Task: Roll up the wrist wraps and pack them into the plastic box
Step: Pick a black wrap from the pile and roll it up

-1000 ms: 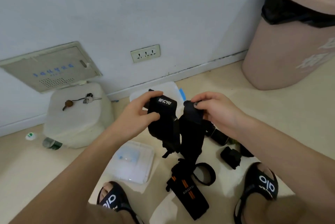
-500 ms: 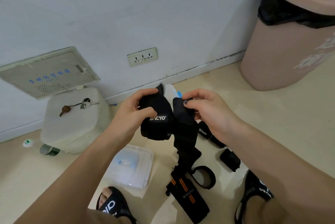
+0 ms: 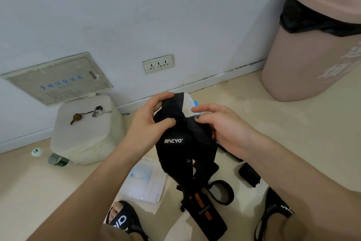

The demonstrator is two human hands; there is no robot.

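Observation:
A black wrist wrap [image 3: 173, 143] with white lettering hangs between both hands above the floor. My left hand [image 3: 148, 125] pinches its upper end between thumb and fingers. My right hand [image 3: 224, 129] holds the strap's other part with thumb and fingertips. On the floor below lies another black wrap [image 3: 203, 209] with orange stripes and a round loop [image 3: 220, 192]. A rolled black wrap [image 3: 250, 177] sits to the right. The clear plastic box [image 3: 188, 102] shows partly behind the hands, and its lid [image 3: 144, 182] lies flat near my left foot.
A big pink bin [image 3: 316, 45] with a black liner stands at the right. A white foam block [image 3: 84, 131] with keys [image 3: 97, 111] on it sits by the wall at the left, a bottle [image 3: 56, 159] beside it. Both sandalled feet frame the floor wraps.
The wrap has been turned over in my hands: its lettered panel went from the top near my left fingers to hanging lower. Both hands moved closer together.

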